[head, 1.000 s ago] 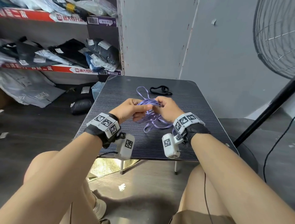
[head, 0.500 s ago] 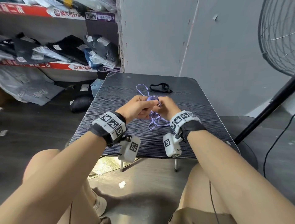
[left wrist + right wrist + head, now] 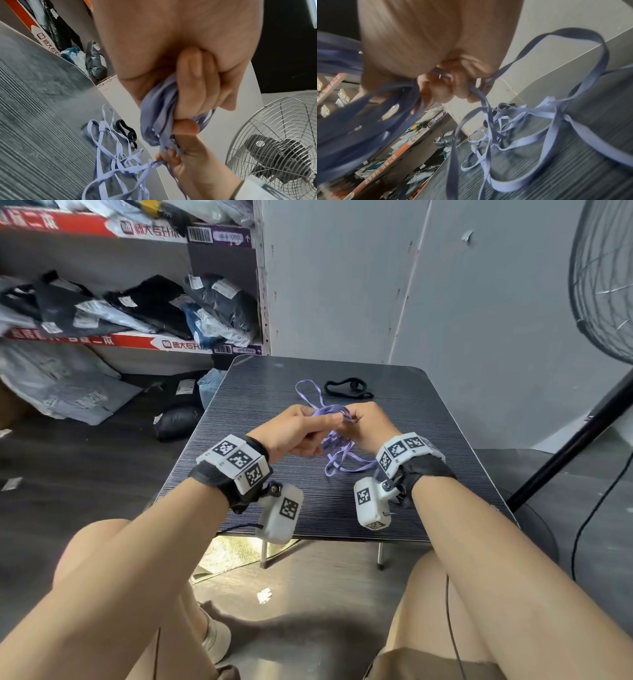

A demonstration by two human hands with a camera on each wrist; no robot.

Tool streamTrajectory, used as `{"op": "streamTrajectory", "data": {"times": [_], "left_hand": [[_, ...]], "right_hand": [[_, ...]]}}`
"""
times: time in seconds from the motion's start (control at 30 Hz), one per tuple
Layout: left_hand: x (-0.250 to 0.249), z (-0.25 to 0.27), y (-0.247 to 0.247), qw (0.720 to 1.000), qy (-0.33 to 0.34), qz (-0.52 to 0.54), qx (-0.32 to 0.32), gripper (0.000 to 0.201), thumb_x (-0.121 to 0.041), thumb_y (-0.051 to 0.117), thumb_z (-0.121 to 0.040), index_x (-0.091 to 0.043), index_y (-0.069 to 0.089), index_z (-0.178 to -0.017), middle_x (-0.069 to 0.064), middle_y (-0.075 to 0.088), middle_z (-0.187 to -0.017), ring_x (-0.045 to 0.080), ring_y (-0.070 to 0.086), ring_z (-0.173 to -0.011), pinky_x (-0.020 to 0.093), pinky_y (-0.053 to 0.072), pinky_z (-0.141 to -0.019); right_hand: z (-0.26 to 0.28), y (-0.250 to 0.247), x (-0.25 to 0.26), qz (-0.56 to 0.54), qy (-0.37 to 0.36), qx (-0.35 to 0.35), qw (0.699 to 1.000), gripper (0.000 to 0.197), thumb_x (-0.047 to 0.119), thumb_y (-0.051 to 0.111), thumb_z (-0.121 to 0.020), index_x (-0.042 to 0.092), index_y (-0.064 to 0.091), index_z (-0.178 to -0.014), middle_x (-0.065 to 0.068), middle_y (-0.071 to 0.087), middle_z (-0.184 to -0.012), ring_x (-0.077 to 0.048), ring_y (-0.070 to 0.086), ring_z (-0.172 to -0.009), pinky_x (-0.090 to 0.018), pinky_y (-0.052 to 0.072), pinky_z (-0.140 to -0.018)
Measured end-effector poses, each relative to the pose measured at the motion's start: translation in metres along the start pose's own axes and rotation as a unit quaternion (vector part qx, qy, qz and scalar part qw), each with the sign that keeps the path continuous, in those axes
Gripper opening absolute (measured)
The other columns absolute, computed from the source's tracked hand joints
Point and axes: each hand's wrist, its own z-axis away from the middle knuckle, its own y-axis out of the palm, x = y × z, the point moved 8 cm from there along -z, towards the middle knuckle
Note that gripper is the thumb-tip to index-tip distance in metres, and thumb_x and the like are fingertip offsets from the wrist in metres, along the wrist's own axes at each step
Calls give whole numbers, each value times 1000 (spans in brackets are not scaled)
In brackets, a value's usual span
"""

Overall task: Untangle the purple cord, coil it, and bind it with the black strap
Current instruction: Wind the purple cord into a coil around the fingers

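Above the middle of the dark ribbed table (image 3: 239, 412), the left hand (image 3: 294, 431) and the right hand (image 3: 368, 422) meet, both closed around the purple cord (image 3: 337, 460). The left hand's curled fingers (image 3: 190, 86) clamp a gathered bundle of the flat cord against the palm, while the right hand pinches strands just beside that bundle, its fingers (image 3: 458, 86) wrapped round a loop. How many turns the bundle holds cannot be told, since the fingers cover most of it and the right wrist view is smeared with motion blur. Loose loops hang from the hands and lie tangled on the table between the wrists; another loop reaches toward the table's far edge, where a pale plug end (image 3: 102, 125) shows only in the left wrist view. The black strap (image 3: 347, 389) lies untouched near the table's far edge, well apart from the hands, and in the right wrist view it is almost wholly hidden behind cord. Beyond the table's left side stand shelves of bagged goods (image 3: 137, 306); off its right side a wire-caged fan (image 3: 603, 278) is cut off by the frame. Compared with a second earlier, the hands sit closer together and higher over the table, more cord is gathered in the left fist, and less slack is spread on the table near the right wrist.
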Motion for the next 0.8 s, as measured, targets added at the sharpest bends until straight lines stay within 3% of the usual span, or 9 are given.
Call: {"op": "streamTrajectory", "data": {"times": [0.07,0.17,0.23,0.33,0.4,0.47,0.6,0.7,0.8], "left_hand": [[-2,-1,2,1000,20,16,1,45,-26,52,-94,-13,31,-56,-4,31,-42,15,39,-37,25,45,-59],[-4,-2,4,998,42,49,14,41,-32,48,-94,-11,59,-61,2,60,-61,17,61,-65,36,51,-73],[-4,-4,2,996,52,76,9,47,-34,45,-96,-15,60,-55,4,66,-73,17,60,-65,30,55,-69],[-5,-3,2,995,67,67,-3,51,-42,45,-94,-15,33,-53,7,70,-78,16,61,-62,30,55,-71],[-10,-3,-3,995,86,27,-34,52,-46,45,-91,-17,33,-50,9,70,-78,16,60,-71,28,49,-80],[-12,-5,-5,995,93,4,-44,55,-43,45,-93,-18,36,-46,13,70,-79,16,60,-73,20,45,-78],[-12,-6,9,994,75,76,-8,55,-32,45,-96,-12,42,-46,9,70,-66,17,61,-57,23,51,-63],[-10,-4,17,997,45,61,-10,59,-37,40,-98,-15,42,-43,4,61,-51,12,43,-36,19,43,-49],[-7,-4,26,1000,5,25,10,58,-42,32,-99,-14,44,-50,-2,40,-38,13,25,-35,21,27,-45]], "right_hand": [[3,-2,5,-3,-7,5,1000,23,8,58,-85,4,54,-63,-4,37,-58,-6,30,-53,-21,27,-50],[7,0,6,-28,-22,3,999,37,2,55,-87,14,46,-53,-2,41,-54,-3,34,-50,-20,30,-52],[12,6,5,-48,-28,20,998,36,-1,52,-90,14,51,-58,2,48,-58,-2,40,-54,-18,34,-57],[15,10,1,-43,-16,40,998,19,-3,48,-92,-2,56,-75,3,50,-63,-4,43,-60,-17,37,-62],[18,12,-2,-55,-3,51,997,15,4,48,-94,2,58,-83,4,57,-69,-2,52,-64,-14,43,-65],[20,13,-4,-70,9,47,996,20,4,47,-95,7,58,-78,3,59,-70,-6,55,-67,-17,45,-69],[21,17,-7,-184,48,56,980,31,-8,40,-93,3,56,-69,7,54,-46,-10,49,-54,-22,39,-63],[16,14,-14,-90,57,33,994,30,10,57,-91,-19,59,-81,-12,54,-61,-18,45,-58,-28,37,-59],[16,10,-19,-37,71,32,996,29,11,56,-89,-14,59,-75,-11,49,-61,-15,41,-50,-24,37,-50]]}}
